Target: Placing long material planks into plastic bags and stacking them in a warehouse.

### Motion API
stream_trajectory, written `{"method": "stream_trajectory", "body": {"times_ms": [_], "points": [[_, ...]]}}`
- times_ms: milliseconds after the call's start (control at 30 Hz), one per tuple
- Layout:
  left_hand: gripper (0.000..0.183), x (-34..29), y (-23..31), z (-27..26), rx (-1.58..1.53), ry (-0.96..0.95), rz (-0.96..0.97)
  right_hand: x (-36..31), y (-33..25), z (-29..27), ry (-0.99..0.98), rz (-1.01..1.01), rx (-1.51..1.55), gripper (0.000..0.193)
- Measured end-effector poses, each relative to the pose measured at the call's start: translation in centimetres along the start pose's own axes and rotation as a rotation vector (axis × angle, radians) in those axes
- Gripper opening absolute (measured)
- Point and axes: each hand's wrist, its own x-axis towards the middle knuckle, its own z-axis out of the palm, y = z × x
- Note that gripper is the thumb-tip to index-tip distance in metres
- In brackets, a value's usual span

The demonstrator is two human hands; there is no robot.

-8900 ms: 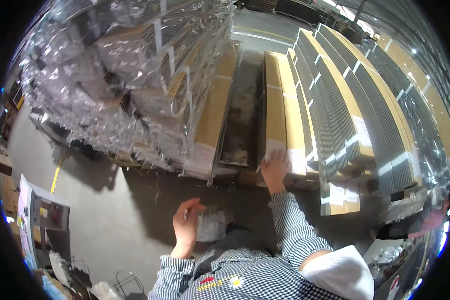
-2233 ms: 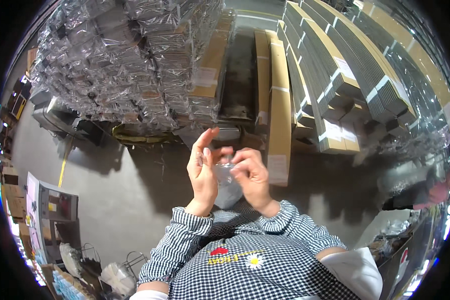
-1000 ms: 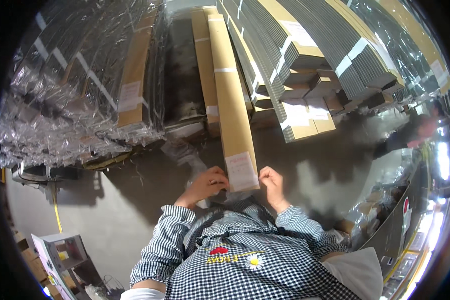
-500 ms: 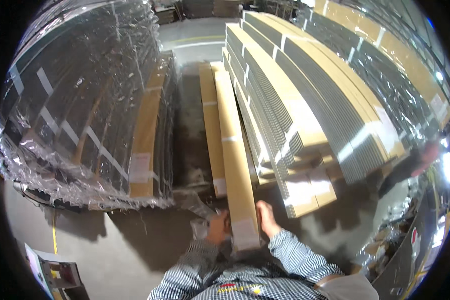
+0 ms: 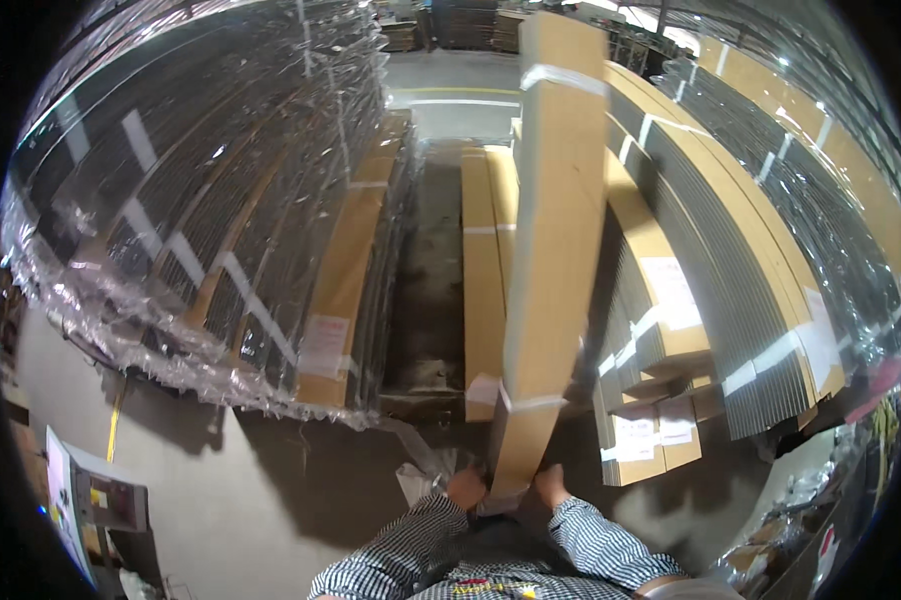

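Between my hands stands a long, narrow bundle of flat cardboard (image 5: 556, 230), bound with white straps near its top and lower part. It is tilted up, its far end raised high and its near end low in front of me. My left hand (image 5: 467, 488) grips the lower left edge and my right hand (image 5: 551, 486) the lower right edge; both hands look closed on it, though some fingers are hidden. Crumpled clear plastic film (image 5: 426, 470) hangs beside my left hand. Behind the raised bundle lie other long cardboard bundles (image 5: 481, 270), partly covered by it.
A tall stack of cardboard in plastic wrap (image 5: 201, 220) rises on the left. Strapped cardboard stacks (image 5: 731, 230) fill the right. At lower left is a grey and white stand (image 5: 96, 490); clear plastic scraps (image 5: 771, 530) lie lower right. Another person's arm (image 5: 821, 425) shows at far right.
The bundle in my hands has swung from lying low and lengthwise to steeply raised, its far end up. My hands have moved down a little with its near end.
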Motion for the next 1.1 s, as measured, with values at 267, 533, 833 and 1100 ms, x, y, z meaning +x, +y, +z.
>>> {"method": "stream_trajectory", "body": {"times_ms": [267, 533, 833, 1100], "points": [[0.063, -6.3, 8.2, -9.5, -0.468, 0.380, 0.118, -2.0, -21.3, -2.4, 0.075, 0.028, 0.289, 0.023], [0.049, -17.6, 11.7, -17.1, -0.593, 0.663, 0.222, -9.0, -29.6, -1.4, -0.043, -0.243, 0.305, 0.008], [0.024, -21.0, 8.5, -20.1, -0.333, 0.333, 0.372, -14.2, -27.8, 0.0, -0.043, -0.312, 0.595, 0.043], [0.030, -33.2, 19.5, -30.2, -1.849, 0.014, 1.116, -19.1, -10.8, 6.5, -0.522, -0.665, -0.413, 0.084]]}}
